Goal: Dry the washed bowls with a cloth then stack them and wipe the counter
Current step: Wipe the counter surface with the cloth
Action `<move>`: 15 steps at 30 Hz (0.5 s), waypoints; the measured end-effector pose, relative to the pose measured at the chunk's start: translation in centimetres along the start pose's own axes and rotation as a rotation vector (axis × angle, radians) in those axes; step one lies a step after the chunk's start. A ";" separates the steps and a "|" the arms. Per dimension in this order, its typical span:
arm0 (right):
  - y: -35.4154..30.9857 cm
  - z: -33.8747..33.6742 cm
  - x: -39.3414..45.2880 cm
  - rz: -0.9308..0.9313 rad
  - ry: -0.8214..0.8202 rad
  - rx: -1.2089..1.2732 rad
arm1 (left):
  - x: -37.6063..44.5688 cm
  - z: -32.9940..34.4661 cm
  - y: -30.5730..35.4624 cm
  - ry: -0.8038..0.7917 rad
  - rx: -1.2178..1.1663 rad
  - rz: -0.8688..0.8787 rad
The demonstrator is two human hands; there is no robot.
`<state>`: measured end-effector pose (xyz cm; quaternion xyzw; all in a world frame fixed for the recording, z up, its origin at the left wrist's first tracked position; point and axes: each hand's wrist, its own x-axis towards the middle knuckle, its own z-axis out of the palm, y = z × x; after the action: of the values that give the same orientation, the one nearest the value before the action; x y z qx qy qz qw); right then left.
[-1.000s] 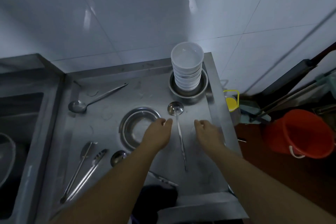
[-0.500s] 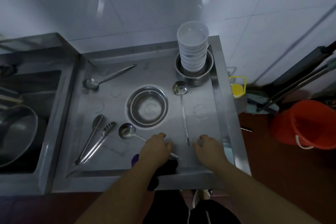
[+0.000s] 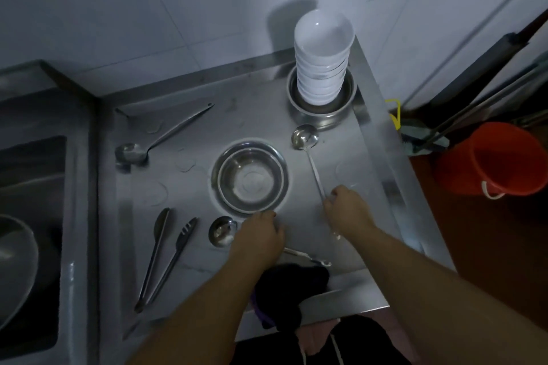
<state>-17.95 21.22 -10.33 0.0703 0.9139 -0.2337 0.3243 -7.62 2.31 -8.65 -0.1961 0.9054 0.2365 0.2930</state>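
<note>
Now, nearest you, a dark cloth point(image 3: 292, 290) lies bunched at the counter's front lip, at about 6 o'clock, partly under your left forearm. Your left hand point(image 3: 259, 238) rests knuckles-up just beyond it, fingers curled over the handle of a small ladle point(image 3: 221, 230) whose cup shows at its 9 o'clock; whether it actually grips that handle you cannot tell from here. Your right hand point(image 3: 347, 210), well apart at 3 o'clock of the left, pinches the thin handle of a long ladle point(image 3: 305, 137) that runs away toward 12 o'clock.

Judging by the layout, the step in hand is clearing utensils so the counter point(image 3: 189, 252) can be wiped. Lift each ladle off the steel instead of dragging it, and park it where the cloth will not have to pass again. Water rings show on the surface toward 9 and 10 o'clock, so work the cloth from the back edge toward you and lift the tongs point(image 3: 166, 258) at 8 o'clock as well.

Beyond your hands, at the middle, sits an empty steel bowl point(image 3: 250, 176), upright. Farther, at 1 o'clock against the wall, the stack of white bowls point(image 3: 323, 59) stands in a second steel bowl point(image 3: 321, 108); it is tall and close to the right edge, so keep your elbow clear of it.

No brand, label or readable writing shows anywhere.
</note>
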 end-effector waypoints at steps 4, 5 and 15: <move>-2.1 0.9 2.0 0.035 0.071 -0.049 | 1.3 -1.3 -1.1 0.000 0.017 0.057; -2.4 1.1 2.5 0.040 0.089 -0.071 | 1.7 -1.4 -1.2 0.005 0.014 0.067; -4.0 2.1 5.7 0.113 0.118 -0.125 | 2.6 -1.1 -2.5 0.039 -0.066 0.058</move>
<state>-22.32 16.59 -13.81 0.1147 0.9388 -0.1530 0.2864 -8.80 -0.87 -10.31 -0.1838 0.9080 0.2708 0.2616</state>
